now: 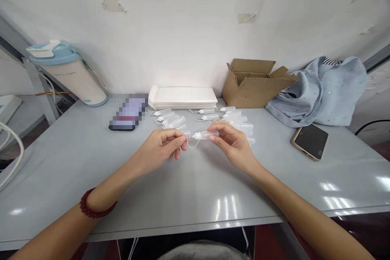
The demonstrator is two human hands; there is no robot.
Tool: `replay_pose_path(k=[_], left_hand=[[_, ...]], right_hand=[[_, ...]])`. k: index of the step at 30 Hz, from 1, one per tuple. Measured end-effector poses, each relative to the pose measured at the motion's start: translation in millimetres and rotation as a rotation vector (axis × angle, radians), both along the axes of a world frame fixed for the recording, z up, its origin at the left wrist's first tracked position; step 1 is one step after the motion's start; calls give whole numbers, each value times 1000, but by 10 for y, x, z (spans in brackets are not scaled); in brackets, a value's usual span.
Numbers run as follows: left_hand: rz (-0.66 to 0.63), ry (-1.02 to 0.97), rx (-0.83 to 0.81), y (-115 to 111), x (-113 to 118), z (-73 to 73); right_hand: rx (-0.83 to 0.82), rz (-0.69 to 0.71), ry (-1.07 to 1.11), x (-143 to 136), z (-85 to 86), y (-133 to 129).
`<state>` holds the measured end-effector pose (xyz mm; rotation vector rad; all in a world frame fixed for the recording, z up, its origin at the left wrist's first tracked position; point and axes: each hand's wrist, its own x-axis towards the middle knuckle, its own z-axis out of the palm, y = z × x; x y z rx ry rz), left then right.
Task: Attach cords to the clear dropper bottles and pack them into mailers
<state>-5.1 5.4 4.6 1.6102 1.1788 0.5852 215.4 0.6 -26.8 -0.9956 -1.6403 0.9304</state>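
Note:
A small clear needle-tip squeeze bottle (205, 135) lies level above the table, its white neck and thin metal tip pointing left. My right hand (233, 142) is closed around its base end with thumb and fingers. Pinched at the needle tip, my left hand (166, 146) grips the end of the bottle's thin white cap strap (192, 146), which loops down from the neck; the cap itself is hidden by the fingers. Just behind my hands lie similar bottles: several in a left group (173, 122), two in the middle (210, 117), and several at right (239, 118), partly covered by my right hand.
A stack of white padded envelopes (183, 96) lies against the wall. Beside it stand an open cardboard box (256, 89) and a light blue cloth bag (338, 93). A phone (311, 141) lies at right, a blurred phone (128, 113) at left, near a tumbler (73, 77).

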Motion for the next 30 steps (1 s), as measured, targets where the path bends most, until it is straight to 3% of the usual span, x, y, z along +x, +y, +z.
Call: replay_pose_path(k=[10,15,21,30], left_hand=[[-20,3,24,0,8,13],[3,36,89,-14,16,-18],[-30,93,120,-59,49,-54],[-58,129,124,-70,72,-106]], right_hand=[[16,-17,-24,-10,-5,-8],[92,-6,-192,-12,14,-39],[73,75,-367,-20,34,-67],[148,122,-400,-23,-84,-77]])
